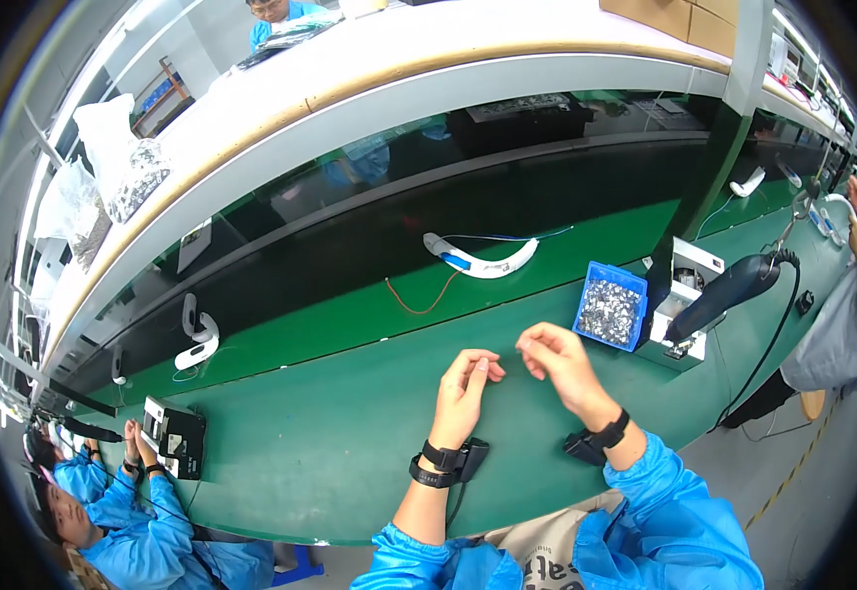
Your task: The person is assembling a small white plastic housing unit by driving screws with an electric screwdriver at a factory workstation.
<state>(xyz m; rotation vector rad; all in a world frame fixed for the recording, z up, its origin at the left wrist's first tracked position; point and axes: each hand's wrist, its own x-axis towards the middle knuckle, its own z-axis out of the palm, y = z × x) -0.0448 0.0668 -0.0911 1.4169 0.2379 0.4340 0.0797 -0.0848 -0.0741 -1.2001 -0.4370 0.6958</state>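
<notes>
My left hand [464, 391] hovers over the green bench [340, 433], its fingers curled and the thumb pressed against them. Facing it, a small gap away, is my right hand [561, 369], fingers bent in and the thumb close to the index. Whatever either hand may hold is hidden or too small to name. Just beyond my right hand sits a blue bin [609, 307] full of small metal parts, perhaps screws. A white curved, neckband-shaped housing [492, 264] with a blue piece and a red wire lies on the green strip ahead.
Right of the bin stand a boxy tabletop device [679, 339] and a hanging black electric screwdriver [733, 295]. More white housings [200, 344] lie along the strip. Co-workers in blue [143, 531] sit at left beside another device [175, 438]; a shelf [428, 61] runs overhead.
</notes>
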